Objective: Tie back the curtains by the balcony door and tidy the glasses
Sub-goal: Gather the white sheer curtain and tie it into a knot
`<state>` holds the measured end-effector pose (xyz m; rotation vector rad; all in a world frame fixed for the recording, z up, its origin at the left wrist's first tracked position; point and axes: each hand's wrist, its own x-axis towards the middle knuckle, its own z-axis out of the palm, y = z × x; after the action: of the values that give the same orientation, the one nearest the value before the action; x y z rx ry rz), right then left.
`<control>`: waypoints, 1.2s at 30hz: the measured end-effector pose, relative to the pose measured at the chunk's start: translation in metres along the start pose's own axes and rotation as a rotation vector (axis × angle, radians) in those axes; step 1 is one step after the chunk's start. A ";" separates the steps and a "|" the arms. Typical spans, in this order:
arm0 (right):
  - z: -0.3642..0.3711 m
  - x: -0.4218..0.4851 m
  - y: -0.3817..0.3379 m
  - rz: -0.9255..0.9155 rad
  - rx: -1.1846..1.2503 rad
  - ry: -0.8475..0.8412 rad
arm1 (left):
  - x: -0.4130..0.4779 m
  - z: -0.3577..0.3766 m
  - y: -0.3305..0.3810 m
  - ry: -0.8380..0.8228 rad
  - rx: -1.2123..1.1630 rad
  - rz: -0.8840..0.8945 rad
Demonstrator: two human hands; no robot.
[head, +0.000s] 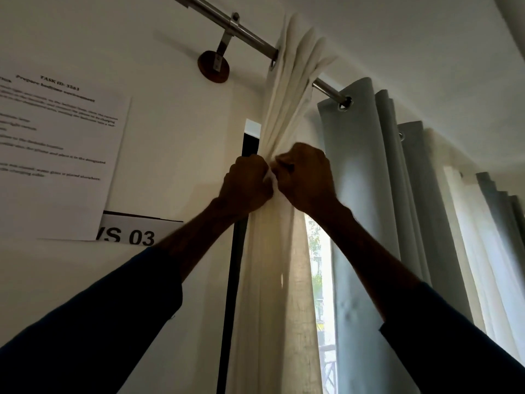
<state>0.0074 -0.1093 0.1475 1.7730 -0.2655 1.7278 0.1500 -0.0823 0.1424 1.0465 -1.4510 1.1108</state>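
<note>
A cream sheer curtain (287,89) hangs bunched from a metal rod (250,35) beside the dark door frame. Both arms reach up to it. My left hand (245,186) grips the gathered fabric at its left side. My right hand (305,177) is fisted against it on the right, pinching a white strip of cloth between the two hands. Below the hands the cream curtain hangs straight down. No glasses are in view.
A grey eyelet curtain (366,172) hangs on the same rod to the right, with more grey folds farther right. Daylight shows through a gap between the curtains. Printed sheets (56,155) are taped to the wall at left. A round rod bracket (213,66) sits above.
</note>
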 end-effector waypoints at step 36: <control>-0.006 -0.093 -0.001 0.227 0.121 0.130 | -0.005 -0.003 0.048 -0.039 -0.021 0.097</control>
<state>-0.0076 -0.1314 0.0579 1.7607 -0.3227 2.0504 0.1047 -0.0693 0.1321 0.9969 -1.5560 1.1469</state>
